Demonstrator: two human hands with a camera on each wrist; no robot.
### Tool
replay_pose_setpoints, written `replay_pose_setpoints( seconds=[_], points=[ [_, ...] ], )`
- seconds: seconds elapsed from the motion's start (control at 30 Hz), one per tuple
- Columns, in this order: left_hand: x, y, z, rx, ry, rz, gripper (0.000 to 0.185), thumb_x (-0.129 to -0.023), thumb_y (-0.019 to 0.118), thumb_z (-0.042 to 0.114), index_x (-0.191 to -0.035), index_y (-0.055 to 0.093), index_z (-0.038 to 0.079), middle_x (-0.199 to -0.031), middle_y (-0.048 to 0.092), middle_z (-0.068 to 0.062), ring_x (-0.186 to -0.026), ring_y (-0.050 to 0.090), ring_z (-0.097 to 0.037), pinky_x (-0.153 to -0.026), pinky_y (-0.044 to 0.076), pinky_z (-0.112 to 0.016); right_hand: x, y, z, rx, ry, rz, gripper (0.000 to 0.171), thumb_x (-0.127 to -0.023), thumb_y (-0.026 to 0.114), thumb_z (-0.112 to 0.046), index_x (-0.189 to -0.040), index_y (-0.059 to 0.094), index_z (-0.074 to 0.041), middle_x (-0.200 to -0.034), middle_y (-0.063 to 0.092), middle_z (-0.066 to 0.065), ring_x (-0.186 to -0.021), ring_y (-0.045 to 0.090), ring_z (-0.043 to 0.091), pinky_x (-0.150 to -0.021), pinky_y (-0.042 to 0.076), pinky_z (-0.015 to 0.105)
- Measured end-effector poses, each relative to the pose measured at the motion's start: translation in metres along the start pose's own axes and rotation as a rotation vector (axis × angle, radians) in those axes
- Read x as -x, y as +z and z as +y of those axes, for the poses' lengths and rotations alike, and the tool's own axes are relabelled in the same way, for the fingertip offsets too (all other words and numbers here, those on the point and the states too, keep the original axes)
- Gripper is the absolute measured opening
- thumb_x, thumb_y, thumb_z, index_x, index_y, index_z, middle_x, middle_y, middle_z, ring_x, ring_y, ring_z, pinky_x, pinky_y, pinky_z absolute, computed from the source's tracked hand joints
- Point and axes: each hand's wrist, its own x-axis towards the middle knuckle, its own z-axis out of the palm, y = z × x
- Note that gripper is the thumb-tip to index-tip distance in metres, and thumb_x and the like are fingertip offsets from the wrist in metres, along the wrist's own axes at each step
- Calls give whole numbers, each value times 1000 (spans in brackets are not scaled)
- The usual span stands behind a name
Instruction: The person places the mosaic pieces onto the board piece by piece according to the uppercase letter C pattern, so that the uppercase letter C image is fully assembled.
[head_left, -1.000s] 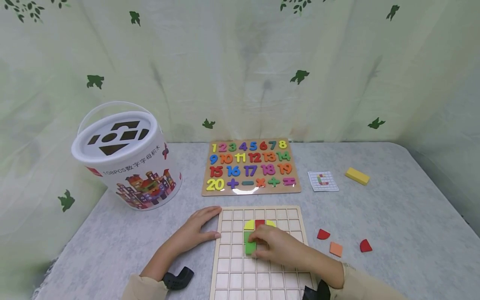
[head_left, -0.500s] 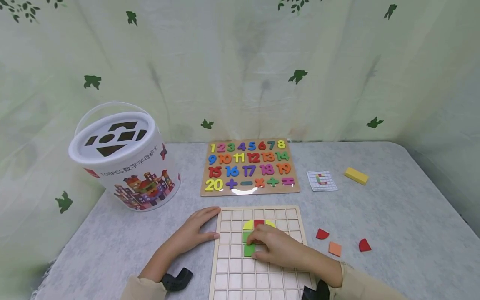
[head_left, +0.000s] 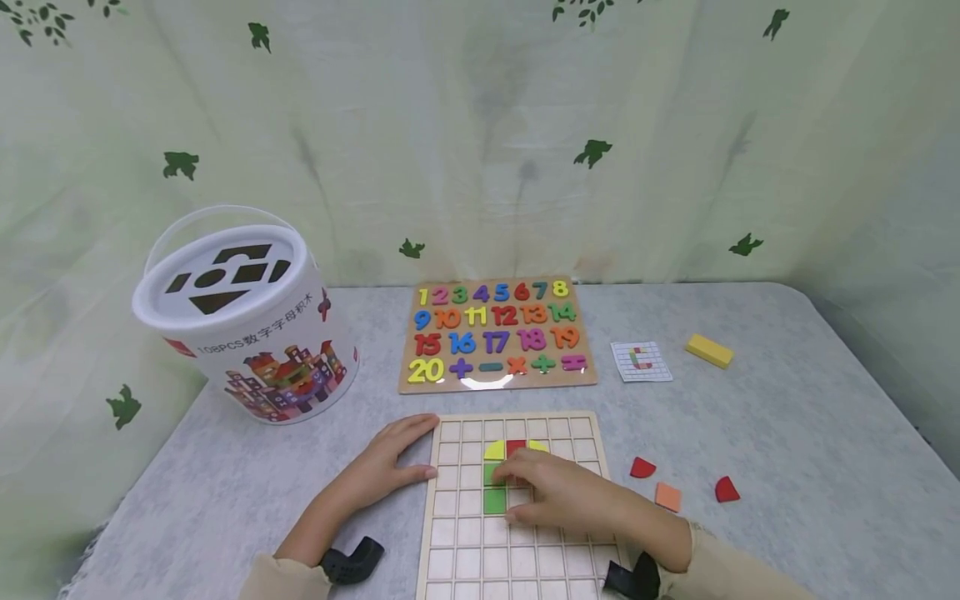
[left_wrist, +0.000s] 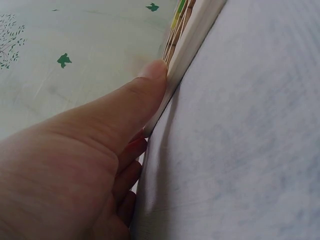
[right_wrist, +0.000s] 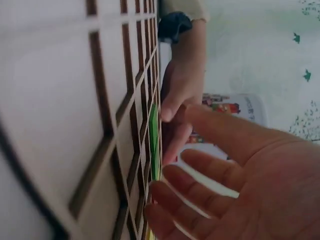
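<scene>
A wooden grid board (head_left: 480, 567) lies at the table's near edge. In its upper rows sit a red piece (head_left: 516, 447) between two yellow quarter pieces (head_left: 495, 451), with a green block (head_left: 492, 500) below them. My right hand (head_left: 558, 492) lies over the board, its fingertips on the green block (right_wrist: 153, 140); the thumb stands free of it. My left hand (head_left: 382, 467) rests flat on the table. Its thumb (left_wrist: 145, 85) presses the board's left edge (left_wrist: 192, 35).
A white bucket (head_left: 247, 317) with a shape-sorter lid stands at the back left. A number puzzle board (head_left: 498, 333) lies behind the grid. To the right are a pattern card (head_left: 641, 361), a yellow block (head_left: 708, 350), two red quarter pieces (head_left: 642, 467) and an orange square (head_left: 668, 496).
My right fingertips have shifted slightly on the green block. The left hand has stayed against the board's edge.
</scene>
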Motion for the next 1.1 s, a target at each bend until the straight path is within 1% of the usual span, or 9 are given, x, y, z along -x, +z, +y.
replay_pose_setpoints(
  seconds=[0.1,0.2,0.4,0.5,0.63,0.73,0.8,0.93,1.1],
  points=[
    [0,0,0,12,1,-3,68,-69,56,49,-128,32,25,-128,29,11,-119,21,-14,-94,20,-42,6,-13,-5,-26,25,-6,40,-78,52,-39,-113,47,-22,-107,45,-12,-94,43,5,-79,39,23],
    [0,-1,0,25,0,-7,68,-69,56,49,-128,32,25,-128,29,11,-119,21,-14,-94,20,-42,16,-27,-7,-31,53,27,42,-78,50,-41,-115,45,-24,-112,43,-12,-101,39,6,-82,38,27],
    [0,-1,-1,32,9,-4,68,-70,57,48,-128,32,24,-128,29,10,-119,21,-14,-94,19,-42,45,-46,2,13,94,184,41,-76,52,-42,-115,42,-31,-116,39,-17,-109,32,5,-85,37,30],
    [0,0,-2,35,11,-4,68,-70,57,47,-128,32,24,-128,30,10,-119,21,-14,-94,19,-42,59,-51,11,48,119,255,44,-76,55,-39,-116,41,-30,-117,38,-17,-110,32,6,-84,37,32],
    [0,0,-2,35,8,-4,67,-70,57,48,-128,32,24,-128,30,10,-119,21,-14,-94,19,-42,75,-55,25,38,216,299,46,-73,59,-36,-115,44,-25,-116,39,-15,-107,35,7,-82,39,33],
    [0,0,-2,34,5,-1,67,-69,57,48,-128,32,25,-128,29,10,-119,21,-14,-94,19,-42,85,-55,37,7,303,300,47,-71,62,-35,-114,46,-23,-114,40,-15,-105,37,8,-82,39,33],
    [0,0,-2,35,7,-2,67,-70,57,48,-128,32,25,-128,29,10,-119,21,-13,-94,20,-42,90,-54,46,8,330,298,47,-70,63,-34,-113,47,-22,-113,42,-13,-104,38,9,-83,38,34],
    [0,0,-2,32,13,-3,67,-70,57,48,-128,32,25,-128,29,11,-119,21,-14,-94,20,-42,97,-51,64,24,356,262,45,-71,64,-27,-113,48,-20,-112,42,-12,-104,38,8,-83,38,31],
    [1,-1,-2,19,20,-5,67,-70,56,48,-128,32,25,-128,29,11,-119,21,-14,-94,20,-42,103,-49,79,12,365,215,39,-73,62,-13,-109,50,-16,-107,46,-8,-99,41,10,-81,39,30]
  ],
)
